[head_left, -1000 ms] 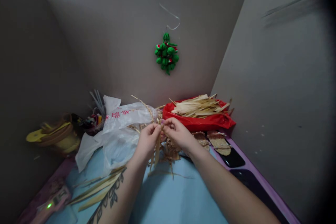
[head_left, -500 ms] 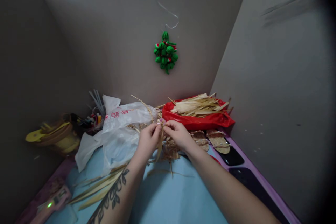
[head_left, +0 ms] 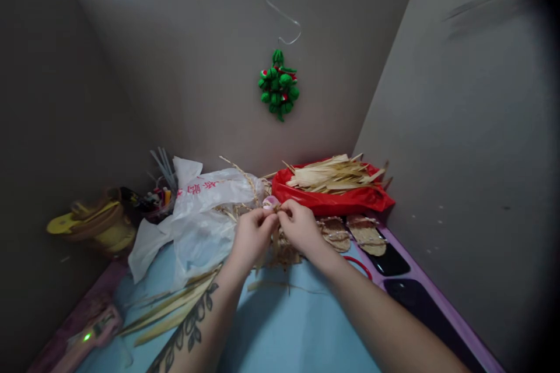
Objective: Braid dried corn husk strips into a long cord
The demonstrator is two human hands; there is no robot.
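My left hand (head_left: 251,236) and my right hand (head_left: 300,226) meet over the blue table top (head_left: 280,332), both pinched on a bundle of dry straw strips (head_left: 273,245) that hangs down between them. The fingertips of the two hands nearly touch. Under the hands lies a small heap of woven straw (head_left: 286,253). A white plastic bag (head_left: 199,215) with red print sits just left of my left hand. Behind my right hand a red bag (head_left: 336,203) holds a pile of cut straw strips (head_left: 335,175).
Two small woven straw soles (head_left: 352,233) lie right of the hands beside black phones (head_left: 394,265) on a purple edge. Long straw strips (head_left: 170,309) lie at front left. A yellow tool (head_left: 90,224), pens (head_left: 157,195) and a green ornament (head_left: 279,86) on the grey partition are behind.
The two hands have drawn closer together and slightly upward on the straw bundle. The view has shifted a little; nothing else on the table moved.
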